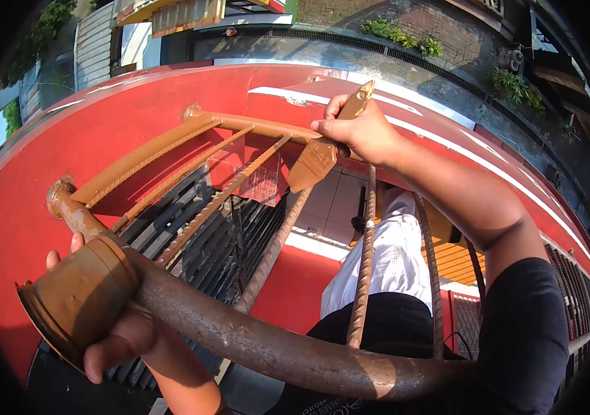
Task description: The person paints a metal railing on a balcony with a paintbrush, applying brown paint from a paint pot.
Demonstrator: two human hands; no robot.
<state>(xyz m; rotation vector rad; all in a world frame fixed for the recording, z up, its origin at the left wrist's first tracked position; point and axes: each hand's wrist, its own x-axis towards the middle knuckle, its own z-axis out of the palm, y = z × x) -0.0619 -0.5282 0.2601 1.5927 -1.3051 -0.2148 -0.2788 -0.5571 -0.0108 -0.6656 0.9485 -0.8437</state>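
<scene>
My left hand is wrapped around a brown-smeared paint can, tilted beside the thick near pipe of a metal railing. In my right hand is a paintbrush, its wide head coated in orange-brown paint and overlapping the far rail at the top of a ribbed bar. The far rail and the bars at the left have a smooth orange-brown coat. Duller and rougher, the near pipe shows pale, worn patches. More ribbed bars stand between my arms.
A curved red wall with white stripes runs beyond the railing, which joins it at the left. Dark slatted metalwork and a tiled floor lie below. Past the wall, a street with potted plants is far down.
</scene>
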